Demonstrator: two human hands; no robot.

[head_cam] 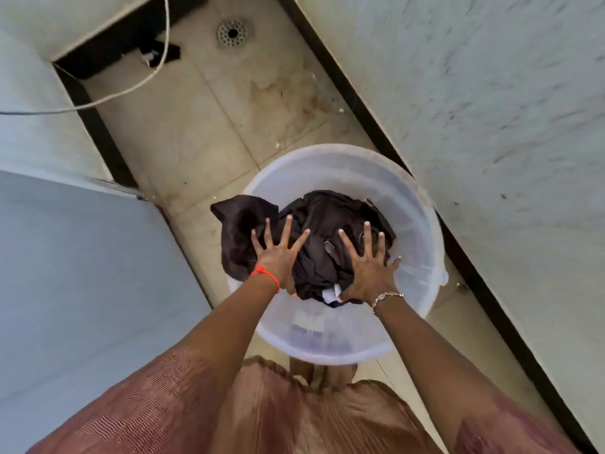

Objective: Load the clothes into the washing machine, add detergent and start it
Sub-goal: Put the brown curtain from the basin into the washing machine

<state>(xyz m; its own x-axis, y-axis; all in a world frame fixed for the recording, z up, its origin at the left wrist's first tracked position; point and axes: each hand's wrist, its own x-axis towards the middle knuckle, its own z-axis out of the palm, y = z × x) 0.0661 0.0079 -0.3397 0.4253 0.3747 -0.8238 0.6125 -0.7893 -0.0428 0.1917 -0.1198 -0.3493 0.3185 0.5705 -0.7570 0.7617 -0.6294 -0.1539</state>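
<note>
A pile of dark clothes [322, 217] fills a translucent white bucket [415, 204] on the tiled floor. One dark piece [239, 221] hangs over the bucket's left rim. My left hand [278, 253], with a red thread at the wrist, lies spread on the left side of the pile. My right hand [366, 267], with a metal bracelet, lies spread on the right side. Both hands have fingers apart and rest flat on the cloth, gripping nothing. A white appliance top [82, 273], perhaps the washing machine, fills the left side.
A floor drain [232, 32] lies at the far end of the narrow beige tiled floor [196, 132]. A white cable [131, 88] runs from the left across the floor. A white wall [491, 109] with a dark skirting bounds the right side.
</note>
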